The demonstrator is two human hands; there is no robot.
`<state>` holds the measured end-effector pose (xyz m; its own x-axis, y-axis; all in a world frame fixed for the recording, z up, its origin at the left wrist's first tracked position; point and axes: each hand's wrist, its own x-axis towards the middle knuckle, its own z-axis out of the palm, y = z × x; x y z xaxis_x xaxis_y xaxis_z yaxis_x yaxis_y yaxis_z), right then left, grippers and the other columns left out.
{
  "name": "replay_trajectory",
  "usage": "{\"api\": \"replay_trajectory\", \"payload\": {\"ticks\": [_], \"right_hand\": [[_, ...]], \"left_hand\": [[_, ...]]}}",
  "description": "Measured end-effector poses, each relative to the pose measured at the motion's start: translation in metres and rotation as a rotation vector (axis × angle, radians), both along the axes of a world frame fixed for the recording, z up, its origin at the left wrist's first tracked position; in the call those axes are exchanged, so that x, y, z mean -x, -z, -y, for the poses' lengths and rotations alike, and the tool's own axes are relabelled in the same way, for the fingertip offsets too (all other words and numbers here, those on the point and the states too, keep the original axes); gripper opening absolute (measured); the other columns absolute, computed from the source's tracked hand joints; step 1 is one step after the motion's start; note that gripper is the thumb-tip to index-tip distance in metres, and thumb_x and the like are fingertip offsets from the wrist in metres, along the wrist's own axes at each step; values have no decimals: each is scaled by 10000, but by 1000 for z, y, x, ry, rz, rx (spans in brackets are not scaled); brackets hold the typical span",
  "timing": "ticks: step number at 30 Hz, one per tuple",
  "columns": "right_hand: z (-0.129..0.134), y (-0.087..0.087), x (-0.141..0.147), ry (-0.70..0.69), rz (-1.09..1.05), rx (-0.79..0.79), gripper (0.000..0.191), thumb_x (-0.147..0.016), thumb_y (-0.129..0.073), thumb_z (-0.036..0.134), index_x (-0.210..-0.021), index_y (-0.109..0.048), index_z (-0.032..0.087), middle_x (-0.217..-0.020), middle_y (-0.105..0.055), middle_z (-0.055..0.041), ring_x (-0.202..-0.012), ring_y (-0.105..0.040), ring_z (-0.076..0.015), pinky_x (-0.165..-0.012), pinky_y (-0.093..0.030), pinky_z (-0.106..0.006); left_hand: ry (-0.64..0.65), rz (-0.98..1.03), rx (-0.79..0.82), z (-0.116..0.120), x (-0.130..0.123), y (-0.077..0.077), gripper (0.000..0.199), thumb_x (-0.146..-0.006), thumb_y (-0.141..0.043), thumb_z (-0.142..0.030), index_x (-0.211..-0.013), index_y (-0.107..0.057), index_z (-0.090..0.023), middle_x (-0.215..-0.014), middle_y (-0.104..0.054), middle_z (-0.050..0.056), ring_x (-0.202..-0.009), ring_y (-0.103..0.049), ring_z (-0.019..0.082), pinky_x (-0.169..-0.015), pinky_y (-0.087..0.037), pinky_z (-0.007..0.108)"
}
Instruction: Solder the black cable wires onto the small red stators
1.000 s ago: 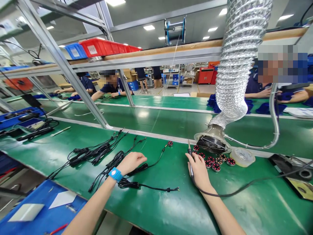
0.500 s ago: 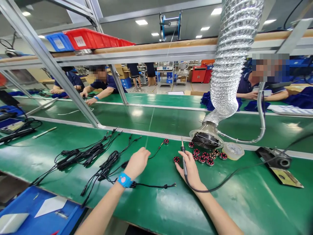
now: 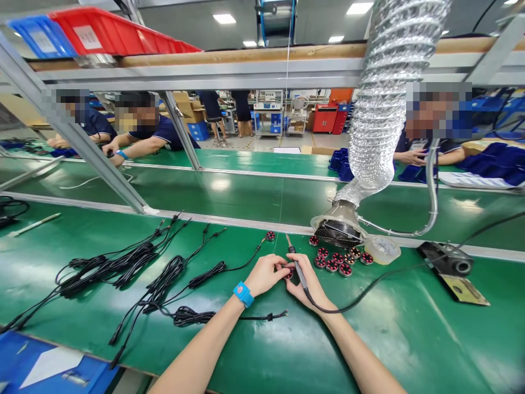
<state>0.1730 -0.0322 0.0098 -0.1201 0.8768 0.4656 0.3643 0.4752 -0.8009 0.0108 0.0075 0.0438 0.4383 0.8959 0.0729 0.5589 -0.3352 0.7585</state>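
Note:
My right hand (image 3: 307, 282) is closed around the grey handle of a soldering iron (image 3: 301, 271), its tip pointing up and away. Between my two hands sits a small round red-and-black part (image 3: 289, 274), like a little motor, partly covered by fingers. My left hand (image 3: 266, 276), with a blue band at the wrist, has its fingers pinched together against this part. A thin solder wire (image 3: 281, 191) hangs from the spool (image 3: 276, 22) overhead down to my left fingers. Beyond them, another round part (image 3: 270, 236) is joined to a black cable (image 3: 241, 267).
Several round parts (image 3: 337, 258) lie under the fume duct (image 3: 340, 227), beside a tape roll (image 3: 382, 250). Bundled black cables (image 3: 164, 276) spread leftward. A soldering iron stand (image 3: 451, 262) is at right. A blue tray (image 3: 94, 377) stands front left. Co-workers sit across the bench.
My left hand has moved right to meet the right hand at the round part. The right hand still holds the soldering iron. The whole view has shifted slightly.

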Motion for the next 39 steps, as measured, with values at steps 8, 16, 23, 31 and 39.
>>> {"api": "replay_trajectory", "payload": {"ticks": [8,16,23,31,39], "right_hand": [[0,5,0,105,32,35,554,-724,-662,93,-1226,-481,246,-1107,-462,-50,-921,-600,-174,-859,-538,-344],[3,4,-3,71,-24,46,609,-707,-590,28,-1252,-458,268,-1148,-442,-43,-860,-624,-134,-892,-527,-348],[4,2,-6,16,-13,73,629,-687,-561,-2,-1239,-458,282,-1173,-437,-45,-909,-642,-143,-915,-525,-351],[5,1,-7,12,-39,67,617,-690,-589,32,-1240,-464,280,-1161,-453,-45,-961,-636,-165,-926,-519,-355],[3,7,-10,-8,-42,55,584,-741,-592,42,-1254,-459,284,-1172,-448,-45,-941,-636,-149,-927,-520,-355]], "left_hand": [[-105,-63,-107,8,-17,0,163,-837,-610,-341,-830,-693,-201,-864,-622,25,-755,-582,149,-703,-413,254],[-127,92,137,-4,-7,10,212,-805,-533,-317,-684,-620,-167,-711,-630,21,-675,-547,154,-646,-400,254],[-120,276,340,-6,-8,11,204,-722,-526,-339,-683,-610,-157,-674,-605,19,-667,-540,159,-670,-401,268],[-156,232,398,2,7,-1,365,-706,-629,-503,-682,-621,-140,-610,-557,-11,-586,-461,127,-599,-340,257],[-101,268,402,1,-3,5,311,-711,-598,-454,-691,-619,-144,-621,-559,-8,-616,-478,135,-635,-354,260]]}}
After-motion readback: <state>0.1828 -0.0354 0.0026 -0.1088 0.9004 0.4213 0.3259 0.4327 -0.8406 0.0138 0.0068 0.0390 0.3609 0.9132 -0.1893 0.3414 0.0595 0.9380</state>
